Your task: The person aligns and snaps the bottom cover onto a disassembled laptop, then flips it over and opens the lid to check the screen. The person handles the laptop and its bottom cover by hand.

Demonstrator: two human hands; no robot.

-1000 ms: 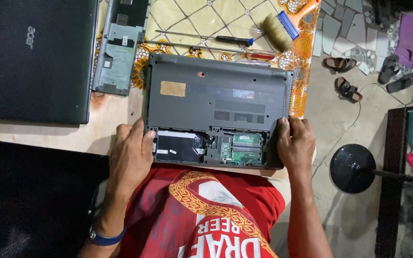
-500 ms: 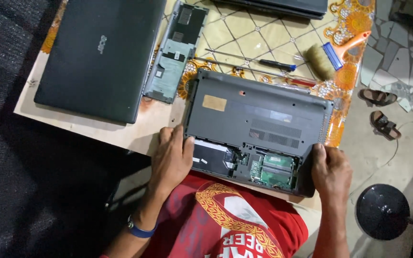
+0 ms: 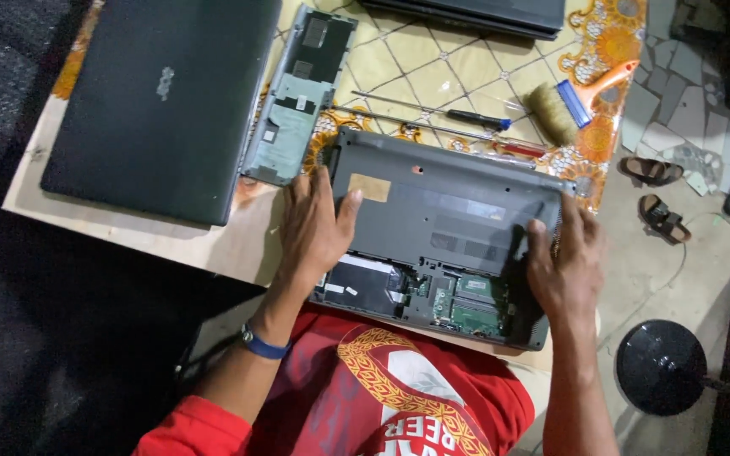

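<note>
One grey laptop point(image 3: 441, 228), underside up on the counter point(image 3: 238, 245) between the hands, bay cover off with drive and green boards exposed at its near edge, the rest of the base in place, so the opening looks begun rather than finished. Left hand point(image 3: 314, 224) lies flat, fingers spread, on its left end; right hand point(image 3: 563, 262) presses open-palmed on its right end, neither gripping. Beyond the hands: one removed panel point(image 3: 297, 101), two screwdrivers point(image 3: 458, 114), one brush point(image 3: 576, 97); left of the left hand one closed black laptop point(image 3: 162, 101).
</note>
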